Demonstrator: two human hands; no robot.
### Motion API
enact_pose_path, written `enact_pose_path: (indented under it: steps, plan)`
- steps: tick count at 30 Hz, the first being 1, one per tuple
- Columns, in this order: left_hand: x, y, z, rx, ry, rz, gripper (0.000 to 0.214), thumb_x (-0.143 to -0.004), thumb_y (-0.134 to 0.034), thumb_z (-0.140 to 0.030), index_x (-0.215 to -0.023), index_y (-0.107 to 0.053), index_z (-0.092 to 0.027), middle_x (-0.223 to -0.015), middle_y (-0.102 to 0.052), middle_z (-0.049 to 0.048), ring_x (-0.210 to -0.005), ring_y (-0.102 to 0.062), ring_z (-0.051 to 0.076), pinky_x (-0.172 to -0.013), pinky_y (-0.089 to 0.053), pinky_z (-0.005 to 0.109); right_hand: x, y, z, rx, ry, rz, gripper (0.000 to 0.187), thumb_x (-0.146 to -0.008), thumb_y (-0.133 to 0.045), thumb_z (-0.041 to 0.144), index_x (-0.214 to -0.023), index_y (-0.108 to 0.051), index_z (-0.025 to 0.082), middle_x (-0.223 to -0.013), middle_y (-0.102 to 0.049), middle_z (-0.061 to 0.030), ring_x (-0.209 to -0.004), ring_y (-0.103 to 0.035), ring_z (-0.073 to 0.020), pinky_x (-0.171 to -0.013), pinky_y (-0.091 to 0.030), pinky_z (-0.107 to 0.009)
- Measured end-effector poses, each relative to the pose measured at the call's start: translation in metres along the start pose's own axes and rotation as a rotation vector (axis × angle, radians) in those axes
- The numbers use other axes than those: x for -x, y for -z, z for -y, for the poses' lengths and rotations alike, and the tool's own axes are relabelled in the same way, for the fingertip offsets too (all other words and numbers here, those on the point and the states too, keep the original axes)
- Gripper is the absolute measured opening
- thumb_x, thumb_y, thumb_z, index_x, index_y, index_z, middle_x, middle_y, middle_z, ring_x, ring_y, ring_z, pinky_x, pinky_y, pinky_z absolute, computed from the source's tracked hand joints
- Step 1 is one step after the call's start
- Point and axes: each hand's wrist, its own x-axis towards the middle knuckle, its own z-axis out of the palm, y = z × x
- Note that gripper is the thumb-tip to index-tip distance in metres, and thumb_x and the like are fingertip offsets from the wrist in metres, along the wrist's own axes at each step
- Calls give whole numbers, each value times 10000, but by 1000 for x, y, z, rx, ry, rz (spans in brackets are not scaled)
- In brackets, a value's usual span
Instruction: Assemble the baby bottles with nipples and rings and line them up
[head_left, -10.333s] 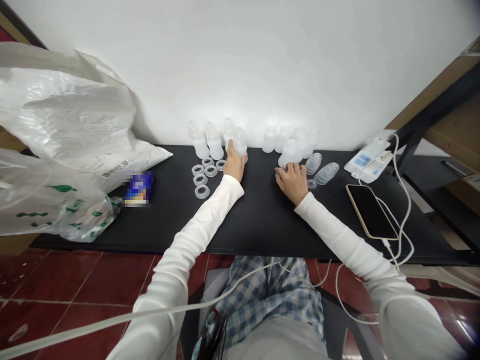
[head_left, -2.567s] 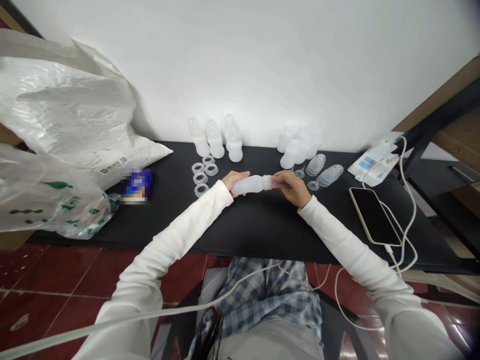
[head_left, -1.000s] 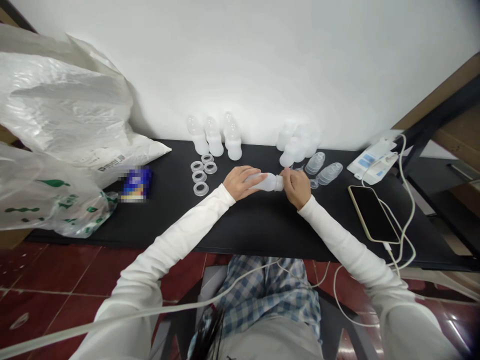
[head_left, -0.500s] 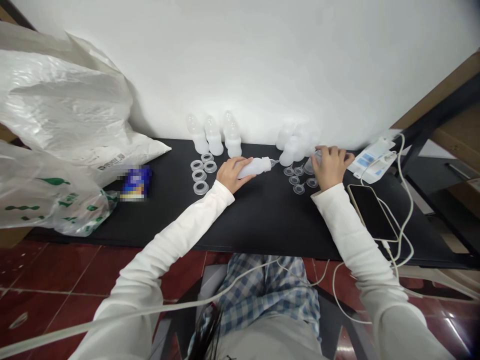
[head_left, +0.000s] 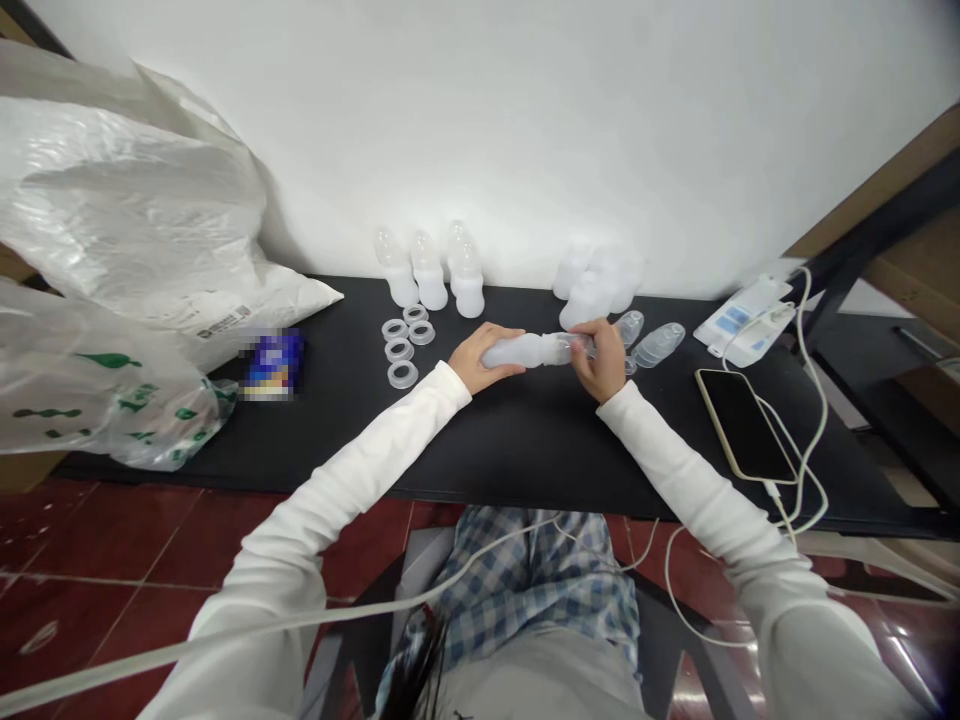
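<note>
My left hand (head_left: 480, 358) is closed around a white baby bottle (head_left: 517, 351) lying sideways above the table. My right hand (head_left: 602, 360) grips a clear bottle cap (head_left: 559, 348) at the bottle's top end, over the teat. Clear caps (head_left: 660, 344) lie just right of my right hand, which hides most of the small teats there. Behind my hands, several white bottles (head_left: 589, 295) stand bunched against the wall. Left of them, several capped bottles (head_left: 428, 272) stand upright. In front of those, several translucent rings (head_left: 399, 350) lie flat.
A phone (head_left: 745, 425) with a white cable lies at the right of the black table (head_left: 540, 440). Behind it is a white and blue packet (head_left: 742, 322). Plastic bags (head_left: 127, 220) and a blue packet (head_left: 273, 365) occupy the left. A cable (head_left: 360, 608) crosses over my lap.
My right hand has moved left from the caps, bringing one onto the bottle's teat end. My left hand has shifted slightly right and nearer with the bottle.
</note>
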Motion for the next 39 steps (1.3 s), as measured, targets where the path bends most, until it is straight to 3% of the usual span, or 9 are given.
enact_pose_path:
  steps: [3,5,8,11,14,19,26,31,39]
  plan:
    - [-1,3,-9,187,165,109,532,-724,-799,-529,-1122,-695,-190,-1099,-715,65,-1010,-674,220,-903,-538,328,6,-8,-1,-44,43,17,474,-981,-322,601,-971,-609,223,-839,-635,-83,-741,-580,-230,-705,-492,-399]
    - [-4,4,-13,372,342,217,570,-716,-751,-627,-1031,-687,-157,-898,-724,53,-747,-684,175,-645,-535,261,9,-12,1,-43,75,-9,499,-993,-258,597,-951,-598,233,-818,-623,-77,-741,-592,-228,-690,-497,-391]
    - [-7,2,-15,641,561,387,661,-703,-678,-744,-938,-646,-126,-643,-654,39,-419,-551,121,-354,-313,213,11,-14,8,1,95,-44,493,-1015,-201,532,-872,-577,248,-751,-589,-66,-709,-582,-224,-678,-489,-386]
    - [-8,-1,-14,698,619,450,686,-685,-667,-772,-914,-632,-127,-605,-640,43,-363,-515,125,-306,-230,219,11,-12,18,23,65,-15,474,-1024,-190,466,-797,-543,246,-694,-563,-58,-655,-556,-214,-648,-463,-366]
    - [-6,-2,-16,501,528,358,611,-731,-668,-714,-966,-648,-151,-662,-655,17,-460,-569,130,-388,-363,226,8,-10,28,47,-69,32,439,-1023,-215,426,-757,-514,246,-627,-537,-34,-577,-525,-199,-598,-411,-344]
    - [-2,-7,-15,-27,201,138,514,-736,-776,-565,-1117,-696,-230,-1082,-736,30,-972,-677,210,-879,-512,297,1,-6,31,70,-268,96,367,-1008,-288,394,-732,-480,247,-551,-479,2,-493,-471,-182,-550,-329,-324]
    - [-2,-16,3,-471,-118,8,555,-814,-706,-599,-1255,-690,-263,-1142,-749,102,-1127,-609,315,-926,-450,416,1,0,22,-124,-366,89,412,-1005,-313,514,-690,-355,252,-564,-400,37,-528,-419,-144,-549,-332,-296]
    - [-9,-21,13,-514,-18,-125,447,-890,-676,-455,-1261,-634,-210,-1220,-708,111,-1079,-624,271,-941,-486,398,0,3,16,-166,-327,76,444,-1049,-214,458,-972,-576,212,-601,-474,33,-558,-477,-152,-623,-396,-302]
    - [-52,-52,27,-221,279,-377,600,-935,-608,-430,-1424,-439,-126,-1257,-602,187,-1121,-658,273,-906,-558,362,0,2,12,655,-40,265,335,-982,-415,296,-918,-714,160,-911,-627,-140,-904,-495,-263,-857,-332,-414]
